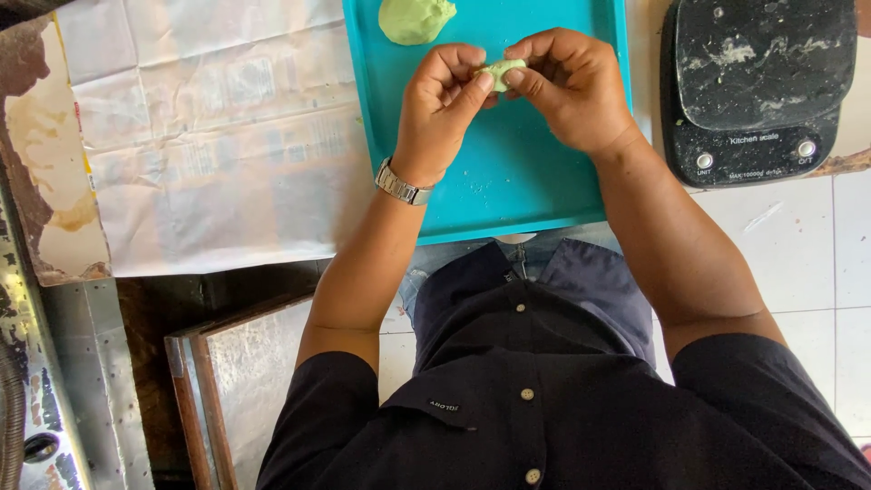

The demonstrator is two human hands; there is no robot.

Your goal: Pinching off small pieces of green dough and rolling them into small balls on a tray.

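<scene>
Both hands pinch one small green dough piece (502,73) between them, the left hand (442,102) with thumb and forefinger on its left end and the right hand (570,83) closed on its right end, above the teal tray (508,181). The piece looks soft, light and easily squashed, probably best held lightly at its edges. A larger green dough lump (415,19) lies at the tray's far edge, a black kitchen scale (758,86) just right of the tray, and creased paper (218,136) to its left.
</scene>
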